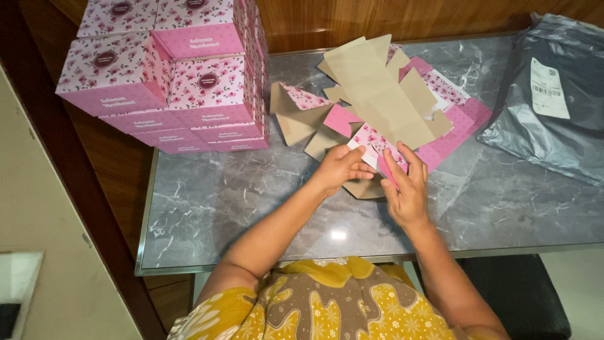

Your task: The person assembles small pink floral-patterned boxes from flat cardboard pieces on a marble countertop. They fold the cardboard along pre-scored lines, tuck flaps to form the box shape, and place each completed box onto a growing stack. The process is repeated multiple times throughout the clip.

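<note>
A flat, unfolded cardboard box blank (377, 94), pink floral on one side and plain brown on the other, lies on the grey marble table (239, 195). My left hand (340, 169) pinches a flap at its near edge. Close beside it, my right hand (408, 187) holds another pink flap upright, with its fingers spread along the flap. More pink blanks (456, 119) lie under the top one, and a partly folded one (296, 113) sits to the left.
A stack of several assembled pink floral boxes (182, 75) fills the table's far left corner. A grey plastic mailing bag (553, 101) with a white label lies at the right. A dark chair seat (522, 296) is below the table's right edge.
</note>
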